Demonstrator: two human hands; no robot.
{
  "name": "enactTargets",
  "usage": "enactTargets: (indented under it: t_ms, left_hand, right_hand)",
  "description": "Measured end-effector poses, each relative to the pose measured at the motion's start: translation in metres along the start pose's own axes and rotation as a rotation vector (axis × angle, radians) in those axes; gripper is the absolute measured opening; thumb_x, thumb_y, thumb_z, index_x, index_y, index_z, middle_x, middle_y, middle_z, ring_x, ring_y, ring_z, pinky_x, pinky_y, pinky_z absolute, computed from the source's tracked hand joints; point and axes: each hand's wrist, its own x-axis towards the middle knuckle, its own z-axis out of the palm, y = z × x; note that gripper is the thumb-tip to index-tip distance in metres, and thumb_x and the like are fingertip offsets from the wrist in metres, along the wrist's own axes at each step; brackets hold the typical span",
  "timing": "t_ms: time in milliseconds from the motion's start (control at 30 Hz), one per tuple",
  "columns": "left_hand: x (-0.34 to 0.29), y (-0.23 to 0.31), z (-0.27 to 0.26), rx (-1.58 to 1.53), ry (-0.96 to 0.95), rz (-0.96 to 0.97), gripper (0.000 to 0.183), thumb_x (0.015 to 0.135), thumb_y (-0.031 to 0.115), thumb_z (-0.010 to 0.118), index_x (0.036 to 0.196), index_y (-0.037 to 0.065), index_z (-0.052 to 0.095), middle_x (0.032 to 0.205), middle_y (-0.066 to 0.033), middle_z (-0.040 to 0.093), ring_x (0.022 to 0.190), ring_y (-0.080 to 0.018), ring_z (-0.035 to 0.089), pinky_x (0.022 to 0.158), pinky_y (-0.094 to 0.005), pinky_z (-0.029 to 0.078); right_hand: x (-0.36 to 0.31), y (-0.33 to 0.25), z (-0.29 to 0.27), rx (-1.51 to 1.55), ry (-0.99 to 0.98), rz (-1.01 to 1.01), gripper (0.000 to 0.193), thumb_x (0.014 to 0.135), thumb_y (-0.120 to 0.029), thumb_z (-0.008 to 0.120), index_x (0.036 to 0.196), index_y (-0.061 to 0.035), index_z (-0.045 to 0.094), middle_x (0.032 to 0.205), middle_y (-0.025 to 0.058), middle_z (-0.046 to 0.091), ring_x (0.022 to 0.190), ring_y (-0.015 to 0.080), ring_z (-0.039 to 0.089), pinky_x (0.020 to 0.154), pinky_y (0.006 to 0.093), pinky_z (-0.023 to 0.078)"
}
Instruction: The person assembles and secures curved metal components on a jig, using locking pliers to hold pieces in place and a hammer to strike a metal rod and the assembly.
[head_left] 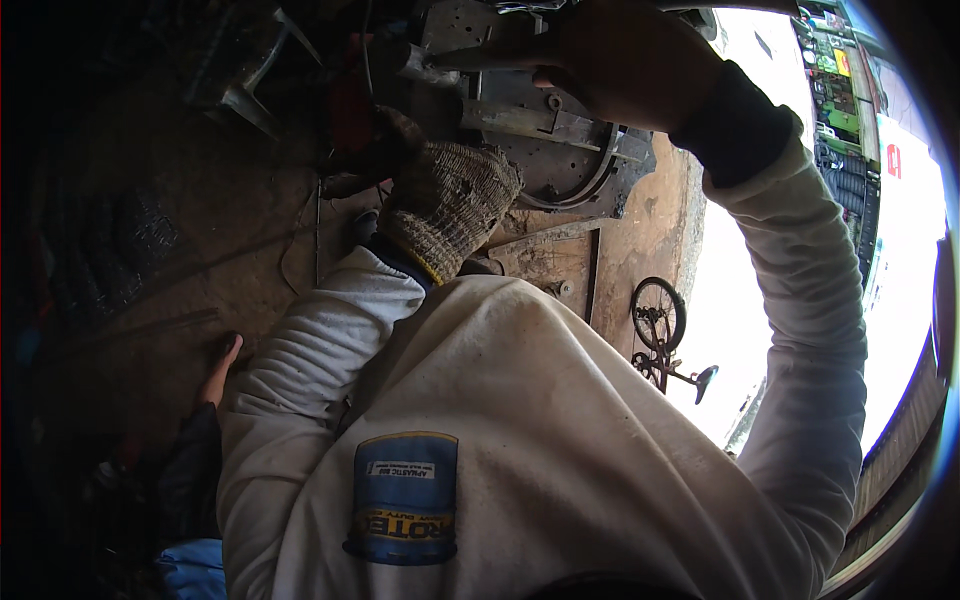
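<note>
My left hand (450, 200), in a dirty knitted glove, is low beside a metal assembly. Its fingers curl toward a dark red object (350, 105) in shadow, and what they grip is hidden. My bare right hand (635, 70) is closed above the assembly's upper part. From it a dark, slender shape (490, 55) reaches left to a short grey metal cylinder (412, 64); I cannot make out what it is. The metal assembly (540, 165) has a plate with drilled holes, a crosswise bar (520, 118) and a curved rim (590, 180).
A flat metal strip (545, 238) lies near the assembly on the brown floor. A bicycle (657, 330) stands to the right by bright daylight. At the left, another person's bare foot (222, 368) shows. Shiny metal parts (250, 85) sit in shadow at upper left.
</note>
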Motion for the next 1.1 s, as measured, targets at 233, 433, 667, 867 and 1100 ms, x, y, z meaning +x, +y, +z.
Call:
enactTargets:
  t_ms: [233,433,667,867,1100]
  left_hand:
    - [0.002,0.004,-0.008,0.075,-0.091,-0.011,0.014,0.077,0.024,0.065,0.086,0.013,0.068,0.083,-0.0083,0.066,0.075,-0.0271,0.069,0.063,-0.0404,0.055]
    - [0.0,0.001,-0.003,0.048,-0.06,-0.008,0.014,0.077,0.024,0.066,0.086,0.013,0.068,0.083,-0.0088,0.067,0.075,-0.0265,0.069,0.061,-0.0394,0.056]
    - [0.0,0.0,0.001,0.073,-0.059,-0.019,0.013,0.078,0.023,0.064,0.085,0.013,0.068,0.081,-0.0089,0.067,0.075,-0.0262,0.07,0.062,-0.0392,0.056]
    - [-0.001,0.0,-0.001,0.01,0.021,-0.004,0.011,0.081,0.021,0.063,0.086,0.013,0.069,0.081,-0.008,0.067,0.075,-0.025,0.07,0.062,-0.0389,0.056]
    - [0.005,0.004,0.0,0.124,-0.105,-0.016,0.014,0.079,0.023,0.065,0.087,0.013,0.069,0.08,-0.0071,0.066,0.073,-0.0268,0.07,0.06,-0.0409,0.055]
  right_hand:
    - [0.004,-0.006,-0.01,0.052,-0.041,0.07,0.019,0.085,-0.014,0.057,0.102,-0.0126,0.066,0.088,0.0115,0.067,0.077,0.0315,0.066,0.065,0.0411,0.054]
    - [0.003,-0.005,0.0,0.03,-0.076,0.032,0.018,0.084,-0.014,0.057,0.101,-0.0107,0.064,0.085,0.0117,0.066,0.076,0.0327,0.066,0.064,0.042,0.054]
    - [0.015,-0.008,-0.023,0.05,-0.207,0.102,0.025,0.084,-0.013,0.056,0.108,-0.0113,0.063,0.089,0.0135,0.066,0.081,0.0328,0.066,0.069,0.0418,0.054]
    - [-0.005,-0.007,0.019,-0.167,-0.099,-0.014,0.036,0.09,-0.026,0.064,0.126,-0.0332,0.061,0.092,0.0052,0.07,0.085,0.0226,0.068,0.075,0.035,0.055]
    - [0.001,0.006,-0.011,-0.042,-0.124,-0.003,0.033,0.086,-0.018,0.059,0.119,-0.0152,0.063,0.094,0.0127,0.068,0.086,0.0302,0.067,0.076,0.0405,0.054]
